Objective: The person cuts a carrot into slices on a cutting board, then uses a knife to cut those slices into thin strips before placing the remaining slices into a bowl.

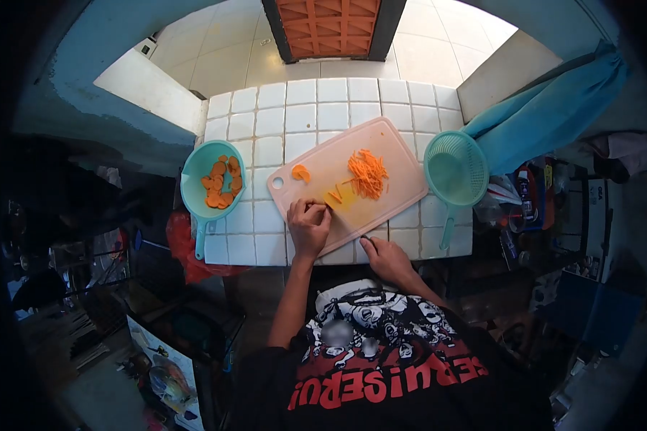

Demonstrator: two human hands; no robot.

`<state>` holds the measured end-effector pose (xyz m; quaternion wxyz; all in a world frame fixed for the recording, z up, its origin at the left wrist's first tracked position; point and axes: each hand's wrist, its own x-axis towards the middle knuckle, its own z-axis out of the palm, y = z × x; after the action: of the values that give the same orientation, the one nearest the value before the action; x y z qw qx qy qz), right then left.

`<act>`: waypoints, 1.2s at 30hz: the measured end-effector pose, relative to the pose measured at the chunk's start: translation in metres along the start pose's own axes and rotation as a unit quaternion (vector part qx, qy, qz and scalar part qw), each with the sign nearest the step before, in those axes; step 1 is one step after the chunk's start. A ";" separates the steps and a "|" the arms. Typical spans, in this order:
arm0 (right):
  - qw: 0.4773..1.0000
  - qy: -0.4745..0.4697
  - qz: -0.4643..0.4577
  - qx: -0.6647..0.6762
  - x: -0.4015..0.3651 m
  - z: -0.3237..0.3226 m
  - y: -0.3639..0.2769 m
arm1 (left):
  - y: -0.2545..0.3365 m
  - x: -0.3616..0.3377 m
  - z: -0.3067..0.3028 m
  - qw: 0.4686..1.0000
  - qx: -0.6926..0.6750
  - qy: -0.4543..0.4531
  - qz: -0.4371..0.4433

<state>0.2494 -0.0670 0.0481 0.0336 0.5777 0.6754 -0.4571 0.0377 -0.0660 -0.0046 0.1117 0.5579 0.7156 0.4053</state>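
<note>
My left hand is on the pink cutting board, fingers bent and tips pressed together. What lies under the fingertips is hidden. Just beyond them are a few carrot sticks on a yellowish patch. Near the board's front edge, my right hand is closed around the dark handle of a knife; its blade is hard to make out. A heap of shredded carrot sits right of the board's middle. Some carrot slices lie near the hole at its left end.
At the left, a green handled strainer holds several carrot slices. Another green strainer stands at the right, its handle towards me. The white tiled counter ends just in front of me. A blue cloth hangs at the right.
</note>
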 end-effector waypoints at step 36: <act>0.999 -0.029 -0.023 0.032 0.009 0.002 0.004 | 0.000 0.001 -0.001 1.000 -0.005 -0.006 -0.008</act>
<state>0.2485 -0.0624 0.0398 0.0243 0.5498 0.6723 -0.4952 0.0367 -0.0657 -0.0032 0.1215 0.5542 0.7172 0.4047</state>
